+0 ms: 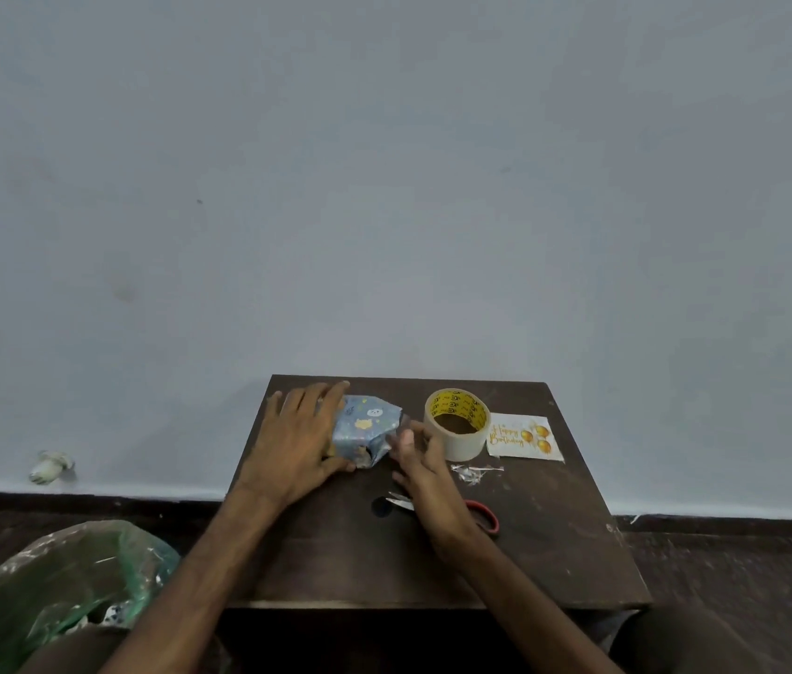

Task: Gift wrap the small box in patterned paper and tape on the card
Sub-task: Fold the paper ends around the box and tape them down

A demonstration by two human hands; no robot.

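A small box wrapped in blue patterned paper (368,430) sits near the far left of the dark wooden table (554,552). My left hand (304,440) lies flat over its left side, fingers straight, thumb against the near edge. My right hand (420,454) is at the box's right end, where its fingertips pinch a small clear piece of tape (396,436) against the folded paper. A roll of tape (457,423) stands just right of the box. The white "Happy Birthday" card (525,437) with gold balloons lies flat beyond the roll.
Red-handled scissors (483,515) lie on the table under my right forearm, with paper scraps (471,473) near them. A green plastic bag of waste (58,586) sits on the floor at lower left. A plain wall stands behind the table.
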